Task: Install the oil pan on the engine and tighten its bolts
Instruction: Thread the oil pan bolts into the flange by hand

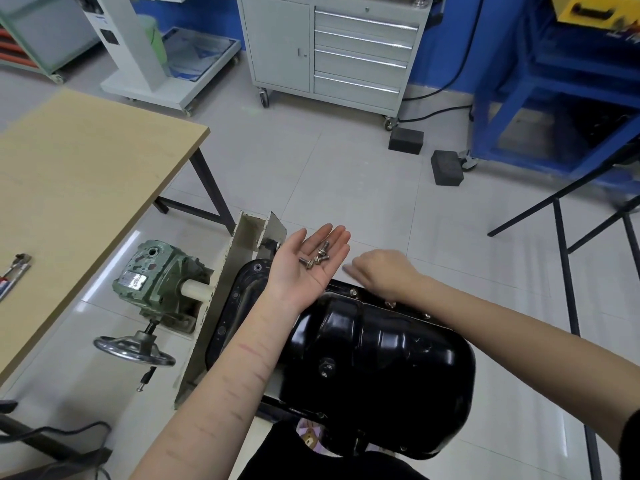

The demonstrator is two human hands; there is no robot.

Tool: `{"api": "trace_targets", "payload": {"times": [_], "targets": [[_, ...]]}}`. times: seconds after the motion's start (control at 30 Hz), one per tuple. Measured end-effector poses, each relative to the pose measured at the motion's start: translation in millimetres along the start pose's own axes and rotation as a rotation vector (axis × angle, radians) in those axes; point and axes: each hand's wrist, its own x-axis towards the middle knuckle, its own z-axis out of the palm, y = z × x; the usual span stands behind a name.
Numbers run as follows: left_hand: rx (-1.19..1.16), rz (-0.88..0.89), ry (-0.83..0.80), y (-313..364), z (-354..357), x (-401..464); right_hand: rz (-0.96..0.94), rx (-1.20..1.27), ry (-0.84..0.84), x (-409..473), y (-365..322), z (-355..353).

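At the far left a wooden bench (79, 188) carries a few hand tools (14, 271) at its near edge. Beside it on the floor stands a green gearbox (156, 275) with a steel handwheel (135, 349), fixed to a cream stand (239, 258). The black oil pan (381, 362) sits on top of the stand-mounted engine, with some bolts (353, 291) already in its far flange. The left hand (311, 263) hovers palm up over the pan's far left corner, its fingers (332, 237) straight and relaxed, cradling several loose bolts (317, 258). Just right of it the right hand (381, 271) hangs above the far flange, knuckles up, blurred; whether its fingers pinch anything cannot be told. Beyond, a grey drawer cabinet (332, 50) stands against the wall.
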Motion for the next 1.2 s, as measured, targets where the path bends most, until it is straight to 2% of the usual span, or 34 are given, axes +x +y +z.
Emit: {"api": "trace_targets", "payload": {"times": [0.07,0.1,0.13,0.17,0.27,0.37,0.43,0.57,0.7,0.8,0.87,0.93,1.0,1.07,1.2], "targets": [[0.001,0.016,0.005,0,0,0,0.122,0.388,0.279,-2,0,-20],[0.011,0.021,0.012,0,0,0,0.092,0.540,0.453,-3,-2,-32],[0.021,0.024,0.022,0,0,0,0.017,0.597,0.573,-3,-6,-45],[0.029,0.027,0.030,-1,1,0,-0.079,0.558,0.615,-3,-10,-56],[0.009,0.028,0.024,0,2,-2,-0.420,0.244,0.515,-1,-24,-71],[-0.028,0.007,-0.002,5,2,-5,-0.541,0.087,0.350,1,-28,-77],[-0.001,0.015,-0.014,11,1,-5,-0.542,0.048,0.274,3,-31,-81],[-0.019,0.040,-0.010,21,0,-7,-0.512,-0.092,0.255,14,-35,-85],[-0.077,0.067,0.002,25,-5,-7,-0.529,-0.028,0.250,17,-43,-82],[-0.061,0.091,0.043,31,-11,-9,-0.460,0.317,0.314,20,-44,-79],[-0.082,0.112,0.064,36,-18,-13,-0.245,0.655,0.369,25,-39,-71],[-0.127,0.131,0.056,39,-25,-19,-0.051,0.856,0.236,28,-35,-56],[-0.160,0.142,0.040,41,-30,-23,-0.009,0.806,0.044,30,-33,-33],[-0.179,0.149,0.029,41,-32,-25,-0.053,0.616,-0.089,33,-33,-14],[-0.207,0.140,0.012,41,-32,-25,-0.124,0.386,-0.195,40,-33,0]]}}
